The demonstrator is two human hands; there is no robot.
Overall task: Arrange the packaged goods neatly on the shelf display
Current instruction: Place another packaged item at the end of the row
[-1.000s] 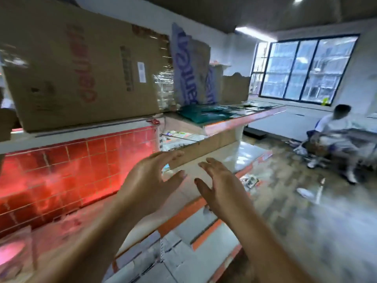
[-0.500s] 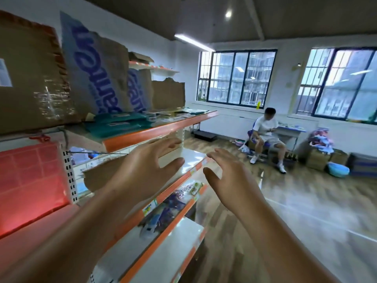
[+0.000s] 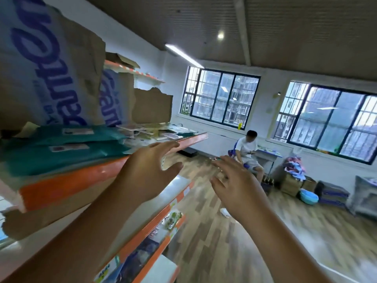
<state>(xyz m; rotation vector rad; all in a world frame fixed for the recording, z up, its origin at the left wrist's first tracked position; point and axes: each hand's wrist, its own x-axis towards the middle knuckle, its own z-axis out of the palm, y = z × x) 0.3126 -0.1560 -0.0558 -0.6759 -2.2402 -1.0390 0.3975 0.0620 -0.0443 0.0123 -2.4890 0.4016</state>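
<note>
Since half a second back your view has swung up and rolled, so the red panel is out of sight, but your hands have barely changed. Your left hand and right hand are both up in front of you, fingers spread and loose, holding nothing, with a clear gap between them.

Just left of your left hand is the orange-edged shelf. The teal packages lie stacked flat on it, up and left of that hand, untouched. Higher and further left stand torn cardboard boxes with blue lettering.

Your left fingertips sit in front of that shelf's far end; can't tell if they touch it. Under your left hand is a lower shelf, and lower still lie some small packets, pretty blurry. Past your right hand a seated person is by the windows.
</note>
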